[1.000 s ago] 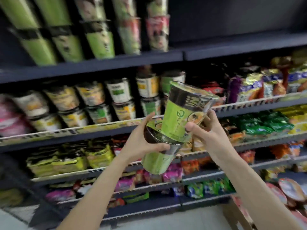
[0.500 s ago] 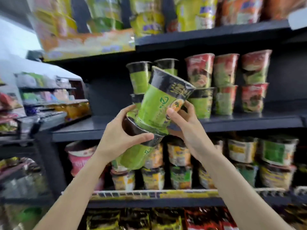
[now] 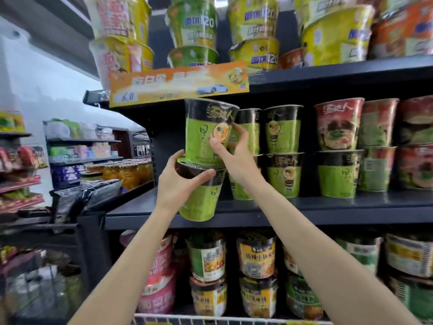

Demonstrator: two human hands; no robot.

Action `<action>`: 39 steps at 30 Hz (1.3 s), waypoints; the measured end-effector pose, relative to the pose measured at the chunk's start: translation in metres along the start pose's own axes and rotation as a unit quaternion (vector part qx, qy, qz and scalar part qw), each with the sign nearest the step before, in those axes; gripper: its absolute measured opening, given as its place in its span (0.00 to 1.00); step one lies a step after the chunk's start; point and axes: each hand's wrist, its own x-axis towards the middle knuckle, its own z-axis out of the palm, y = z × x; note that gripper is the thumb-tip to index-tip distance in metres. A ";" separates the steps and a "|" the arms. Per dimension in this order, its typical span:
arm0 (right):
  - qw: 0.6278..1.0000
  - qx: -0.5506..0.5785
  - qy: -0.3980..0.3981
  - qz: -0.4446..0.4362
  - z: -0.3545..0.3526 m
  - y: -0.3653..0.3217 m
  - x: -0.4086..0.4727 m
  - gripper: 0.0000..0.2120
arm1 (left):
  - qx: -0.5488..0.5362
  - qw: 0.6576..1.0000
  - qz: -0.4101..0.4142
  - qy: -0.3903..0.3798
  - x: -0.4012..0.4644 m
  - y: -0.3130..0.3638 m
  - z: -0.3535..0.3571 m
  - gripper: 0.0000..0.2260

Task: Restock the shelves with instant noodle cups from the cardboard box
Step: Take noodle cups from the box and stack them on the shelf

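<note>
Your left hand (image 3: 180, 186) grips the lower green cup (image 3: 201, 198); your right hand (image 3: 234, 160) pinches the upper green cup (image 3: 206, 134) stacked on it. Both cups sit over the shelf (image 3: 328, 207) front edge, near its left end, beside the stocked green cups (image 3: 283, 156).

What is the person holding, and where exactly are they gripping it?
Two stacked green noodle cups. The left hand grips the lower cup around its black rim band; the right hand holds the upper cup by its side.
</note>
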 end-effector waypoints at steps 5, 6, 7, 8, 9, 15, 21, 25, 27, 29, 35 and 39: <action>0.998 -0.068 0.001 0.011 0.019 0.003 0.036 0.32 | -0.038 0.998 -0.050 0.015 0.031 -0.012 0.012 0.38; 0.997 -0.080 0.006 0.012 0.022 0.006 0.041 0.31 | -0.043 0.997 -0.057 0.019 0.036 -0.016 0.016 0.38; 0.995 -0.094 0.012 0.008 0.025 0.010 0.045 0.30 | -0.045 0.997 -0.063 0.023 0.041 -0.019 0.021 0.38; 0.994 -0.107 0.019 0.001 0.029 0.015 0.048 0.30 | -0.043 0.996 -0.068 0.028 0.046 -0.023 0.025 0.39; 0.992 -0.122 0.024 -0.006 0.032 0.020 0.049 0.29 | -0.042 0.996 -0.069 0.033 0.051 -0.027 0.030 0.39; 0.977 -0.214 -0.005 -0.014 0.039 0.044 0.046 0.26 | 0.002 0.997 -0.047 0.057 0.073 -0.052 0.046 0.35; 0.971 -0.232 -0.063 0.011 0.033 0.056 0.042 0.24 | -0.018 0.996 -0.068 0.054 0.077 -0.070 0.057 0.33; 0.971 -0.231 -0.065 -0.002 0.025 0.058 0.038 0.23 | -0.022 0.996 -0.088 0.012 0.080 -0.068 0.054 0.38; 0.970 -0.236 -0.053 -0.033 0.019 0.059 0.033 0.22 | -0.011 0.994 -0.105 -0.008 0.080 -0.063 0.048 0.43; 0.971 -0.226 -0.029 -0.071 0.011 0.059 0.026 0.21 | 0.010 0.995 -0.095 0.008 0.072 -0.055 0.041 0.42; 0.907 -0.339 0.081 -0.235 -0.037 0.054 -0.029 0.14 | 0.043 0.985 0.155 0.056 -0.011 -0.016 0.050 0.15; 0.850 -0.402 0.160 -0.300 -0.097 0.058 -0.098 0.09 | 0.052 0.955 0.291 0.032 -0.085 0.005 0.086 0.08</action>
